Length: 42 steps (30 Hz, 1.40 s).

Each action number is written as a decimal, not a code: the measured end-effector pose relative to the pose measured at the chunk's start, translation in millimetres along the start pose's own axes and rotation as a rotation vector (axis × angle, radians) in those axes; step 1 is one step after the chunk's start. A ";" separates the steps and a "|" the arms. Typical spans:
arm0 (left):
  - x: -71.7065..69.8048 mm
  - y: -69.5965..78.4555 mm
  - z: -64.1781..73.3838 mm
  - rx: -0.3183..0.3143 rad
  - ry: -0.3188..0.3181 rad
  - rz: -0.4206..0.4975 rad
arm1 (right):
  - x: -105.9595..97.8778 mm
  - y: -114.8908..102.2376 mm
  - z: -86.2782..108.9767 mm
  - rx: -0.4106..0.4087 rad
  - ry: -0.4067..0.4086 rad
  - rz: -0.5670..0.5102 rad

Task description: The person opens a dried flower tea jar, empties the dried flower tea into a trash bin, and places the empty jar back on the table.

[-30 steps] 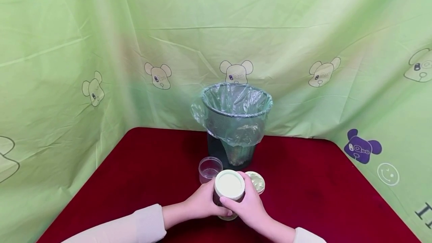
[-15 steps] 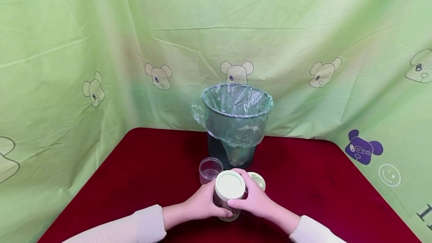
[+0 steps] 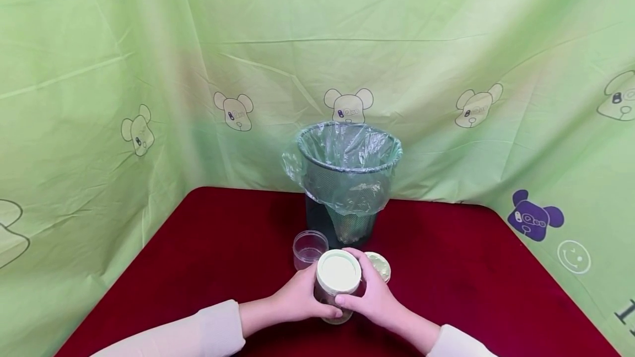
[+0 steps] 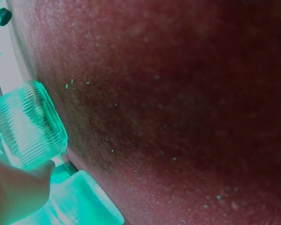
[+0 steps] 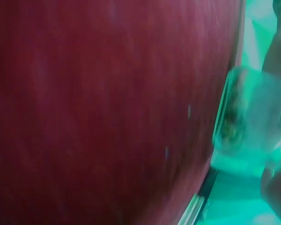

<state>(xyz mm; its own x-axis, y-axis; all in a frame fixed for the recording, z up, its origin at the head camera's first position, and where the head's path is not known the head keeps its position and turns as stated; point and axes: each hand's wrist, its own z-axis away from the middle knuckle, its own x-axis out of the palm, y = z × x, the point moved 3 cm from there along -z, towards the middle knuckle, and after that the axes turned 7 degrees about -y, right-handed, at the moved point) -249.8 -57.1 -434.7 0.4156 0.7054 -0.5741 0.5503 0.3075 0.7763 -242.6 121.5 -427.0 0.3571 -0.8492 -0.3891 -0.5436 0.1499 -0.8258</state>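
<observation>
Clock positions taken from the jar, head view. Worktop (image 3: 238,258) covered in deep-red cloth. At 12 o'clock, a dark mesh waste bin (image 3: 316,214) with a thin, translucent green plastic liner (image 3: 354,189) folded over its rim. Nearest the person, the clear-walled cylindrical jar (image 3: 327,297) stands roughly upright between the hands; cannot tell whether its base touches the cloth. Left hand (image 3: 300,299) curled round the body at 9 o'clock, thumb across the front; right hand (image 3: 374,293) curled round the upper part at 3 o'clock, thumb just under the pale round lid (image 3: 339,272). Whether the right fingers bear on lid or wall: not resolved. At 11 o'clock, a lidless clear cylindrical tub (image 3: 303,262); at 2 o'clock, a loose cream disc lid (image 3: 380,266), lying flat. Small pale flecks (image 4: 67,86) dot the cloth. Technique, judged: brace low with the left, set right fingertips evenly on the lid's edge, turn it level without squeezing the walls, elbows clear of tub.
</observation>
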 end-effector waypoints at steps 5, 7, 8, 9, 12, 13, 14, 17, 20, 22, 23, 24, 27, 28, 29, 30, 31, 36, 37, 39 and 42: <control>-0.1 0.0 0.8 0.015 -0.003 0.014 | 12.2 -11.5 7.2 0.190 0.192 0.038; -0.5 -0.1 0.9 0.021 0.000 0.009 | 16.8 -16.8 8.8 0.245 0.253 0.057; -0.7 -0.2 0.9 0.022 0.002 0.006 | 18.6 -19.0 9.3 0.261 0.276 0.068; -0.9 -0.5 0.6 0.021 0.002 0.006 | 20.3 -21.0 9.8 0.272 0.295 0.081; -1.0 -0.4 0.0 0.023 0.004 -0.004 | 24.1 -25.1 11.3 0.304 0.336 0.104; -0.8 -0.3 0.0 0.024 0.005 -0.009 | 25.2 -25.9 11.7 0.316 0.346 0.107; -0.7 -0.4 0.1 0.018 0.005 -0.010 | 26.3 -26.3 11.9 0.327 0.353 0.105; -0.3 -0.1 1.2 0.008 0.010 -0.022 | 29.6 -27.3 11.5 0.348 0.364 0.091; 0.1 -0.1 2.1 0.013 0.013 -0.025 | 31.5 -27.1 10.1 0.348 0.367 0.080; 0.2 -0.3 2.2 0.022 0.013 -0.027 | 31.4 -26.8 9.2 0.331 0.363 0.078; 0.2 -0.3 2.2 0.027 0.014 -0.029 | 31.0 -26.4 8.9 0.319 0.359 0.075; 0.0 -0.2 2.0 0.030 0.014 -0.030 | 30.3 -26.1 8.5 0.305 0.354 0.072; -0.5 0.2 1.5 0.029 0.010 -0.020 | 27.2 -24.3 7.8 0.266 0.329 0.064; -0.7 0.5 1.5 0.027 0.008 -0.014 | 25.8 -23.3 7.6 0.256 0.318 0.065; -0.8 0.8 1.5 0.026 0.008 -0.010 | 24.2 -22.1 7.5 0.250 0.308 0.071; -0.7 0.9 1.4 0.026 0.005 -0.001 | 22.5 -20.8 7.3 0.248 0.297 0.075; -0.8 1.0 1.3 0.025 0.003 0.007 | 20.8 -19.1 7.0 0.247 0.285 0.080; -0.5 1.5 1.6 0.024 0.004 0.017 | 12.5 -11.0 4.8 0.206 0.212 0.099; -0.5 1.8 1.7 0.024 0.004 0.019 | 11.1 -9.5 4.3 0.188 0.195 0.104; -0.4 2.3 1.6 0.021 0.003 0.023 | 8.5 -7.0 3.1 0.140 0.156 0.110; -0.6 2.9 1.3 0.013 0.001 0.027 | 4.4 -3.2 0.9 0.068 0.083 0.118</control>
<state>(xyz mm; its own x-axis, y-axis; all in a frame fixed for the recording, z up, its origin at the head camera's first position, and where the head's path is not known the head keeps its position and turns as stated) -247.6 -57.5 -432.4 0.4293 0.7141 -0.5530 0.5487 0.2801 0.7877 -238.6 117.8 -426.5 0.2284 -0.8622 -0.4521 -0.5240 0.2825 -0.8035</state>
